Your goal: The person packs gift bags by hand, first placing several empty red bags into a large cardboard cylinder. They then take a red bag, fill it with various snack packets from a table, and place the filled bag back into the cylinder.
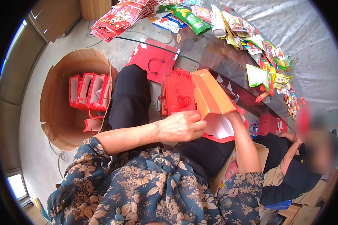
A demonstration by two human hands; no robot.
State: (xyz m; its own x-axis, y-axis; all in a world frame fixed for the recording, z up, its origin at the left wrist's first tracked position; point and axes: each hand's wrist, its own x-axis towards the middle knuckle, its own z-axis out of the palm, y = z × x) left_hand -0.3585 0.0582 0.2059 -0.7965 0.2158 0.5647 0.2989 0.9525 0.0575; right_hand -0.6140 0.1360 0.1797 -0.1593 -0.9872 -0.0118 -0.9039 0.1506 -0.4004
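My left hand [183,126] has its fingers curled together at the lower left corner of an orange box [212,92]; what is between the fingertips is hidden. My right hand [233,117] reaches up under the far side of this box, and its fingers are out of sight behind the orange panel. Below the box, a red gift bag [224,140] gapes toward me, showing its white inside. Another red gift bag [179,93] with a heart print stands just to the left, against the box.
Left of my knee, a cardboard carton [50,112] holds several red gift bags [89,92]. A flat red bag [154,60] lies beneath the glass table [199,48]. Snack packets [234,26] and printed red bags [120,18] lie on top. A co-worker [289,168] sits at right.
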